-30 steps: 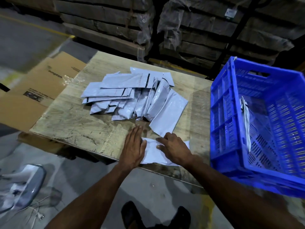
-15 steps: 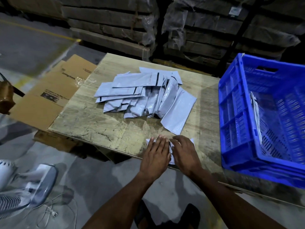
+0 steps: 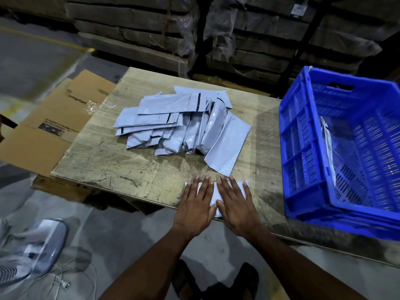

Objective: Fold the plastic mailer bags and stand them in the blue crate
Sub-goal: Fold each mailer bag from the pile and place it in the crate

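Head view shows one folded mailer bag (image 3: 214, 192) at the worktop's (image 3: 129, 169) near edge, pressed flat under both hands, left hand (image 3: 195, 203) and right hand (image 3: 236, 205), fingers straight. Beyond it lies a pile of unfolded bags (image 3: 184, 122). Only one bag (image 3: 328, 148) stands in the blue crate (image 3: 303, 148), so most work remains.

Dim warehouse corner around a worn wooden tabletop (image 3: 121, 167)

The grey concrete floor (image 3: 129, 239) carries a yellow painted line (image 3: 43, 40) at far left. Flattened brown cardboard (image 3: 54, 120) lies beside the tabletop, and behind it stand stacked slabs (image 3: 134, 24) partly wrapped in plastic film — possibly boards. At lower left lies a pale fan (image 3: 32, 254) with a loose cable (image 3: 65, 282) — light is low overall.
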Demonstrator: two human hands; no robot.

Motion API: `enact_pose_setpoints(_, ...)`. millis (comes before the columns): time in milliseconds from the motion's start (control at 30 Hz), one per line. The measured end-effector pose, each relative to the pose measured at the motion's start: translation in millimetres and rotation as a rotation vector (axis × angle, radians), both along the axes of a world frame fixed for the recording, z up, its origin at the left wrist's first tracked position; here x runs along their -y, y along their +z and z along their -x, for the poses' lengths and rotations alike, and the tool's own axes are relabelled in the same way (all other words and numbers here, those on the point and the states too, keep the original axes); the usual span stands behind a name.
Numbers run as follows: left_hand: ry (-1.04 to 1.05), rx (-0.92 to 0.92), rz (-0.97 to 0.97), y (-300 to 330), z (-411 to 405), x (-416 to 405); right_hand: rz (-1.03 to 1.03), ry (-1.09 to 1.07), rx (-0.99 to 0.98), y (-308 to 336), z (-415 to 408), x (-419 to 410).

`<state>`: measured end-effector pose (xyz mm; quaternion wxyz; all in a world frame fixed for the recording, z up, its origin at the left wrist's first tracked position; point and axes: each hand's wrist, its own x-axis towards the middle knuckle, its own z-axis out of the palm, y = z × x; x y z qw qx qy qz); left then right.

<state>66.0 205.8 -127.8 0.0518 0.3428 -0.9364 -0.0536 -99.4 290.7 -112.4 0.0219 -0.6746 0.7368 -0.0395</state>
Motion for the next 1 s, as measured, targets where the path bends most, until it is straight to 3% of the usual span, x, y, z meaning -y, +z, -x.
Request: enact_pose_setpoints(1000, 0.010, 0.118, -0.125, 9, 1, -1, -0.105, -0.067, 0.022, 4, 10, 2)
